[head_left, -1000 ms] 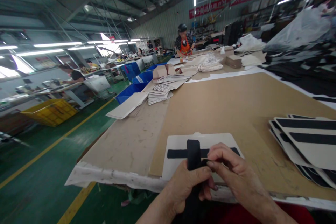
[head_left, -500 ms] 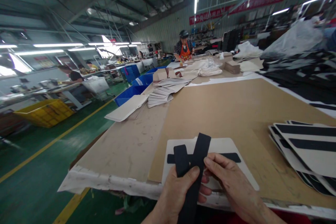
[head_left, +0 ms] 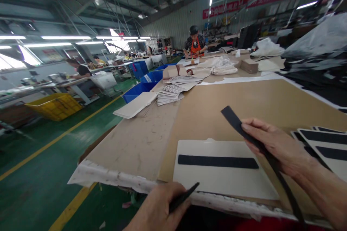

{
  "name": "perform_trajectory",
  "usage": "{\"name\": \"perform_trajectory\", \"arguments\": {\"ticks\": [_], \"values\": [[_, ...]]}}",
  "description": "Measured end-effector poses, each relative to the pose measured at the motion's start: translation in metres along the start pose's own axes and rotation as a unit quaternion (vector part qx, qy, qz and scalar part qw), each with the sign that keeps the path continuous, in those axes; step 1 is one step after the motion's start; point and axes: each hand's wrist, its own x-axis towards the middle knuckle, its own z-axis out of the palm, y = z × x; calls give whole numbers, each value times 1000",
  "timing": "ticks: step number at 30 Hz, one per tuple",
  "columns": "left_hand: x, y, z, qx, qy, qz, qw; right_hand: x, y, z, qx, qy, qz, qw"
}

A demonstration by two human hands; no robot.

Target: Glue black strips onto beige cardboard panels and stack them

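A long black strip (head_left: 260, 145) is pinched in my right hand (head_left: 282, 148), raised over the right part of a pale board (head_left: 217, 181). Its far end points up and left, and its tail hangs toward the table's front edge. My left hand (head_left: 165, 202) is closed on another black strip (head_left: 184, 196), seen nearly edge-on, at the board's lower left. The board lies flat before me with one black strip (head_left: 218, 161) across it, which neither hand touches.
A stack of pale boards with black strips (head_left: 325, 151) lies at the right. Fanned pale sheets (head_left: 170, 92) lie farther off at the left. Blue bins (head_left: 138, 92) stand beside the table's left side. A co-worker in an orange apron (head_left: 195, 47) works at the far end.
My hands have moved apart. The right one has drawn a black strip up and to the right, while the left has dropped lower with the other. The board's strip is now fully uncovered.
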Motion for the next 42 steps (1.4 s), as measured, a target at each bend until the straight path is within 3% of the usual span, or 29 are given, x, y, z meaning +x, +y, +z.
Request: {"name": "perform_trajectory", "arguments": {"ticks": [3, 6, 10, 15, 34, 42], "values": [[16, -2, -12, 120, 60, 64, 989, 24, 2, 4, -177, -101, 32, 978], [43, -6, -7, 213, 85, 65, 971, 47, 9, 24, -318, -181, -18, 931], [70, -14, 7, 254, 99, 47, 961, 67, 16, 56, -424, -212, -65, 878], [78, -27, 14, 238, 119, 57, 962, 80, 29, 80, -468, -245, -81, 845], [77, -38, 19, 237, 144, 55, 959, 96, 52, 92, -481, -257, -94, 833], [78, -35, 16, 277, 109, 55, 953, 96, 53, 96, -503, -255, -97, 820]]}}
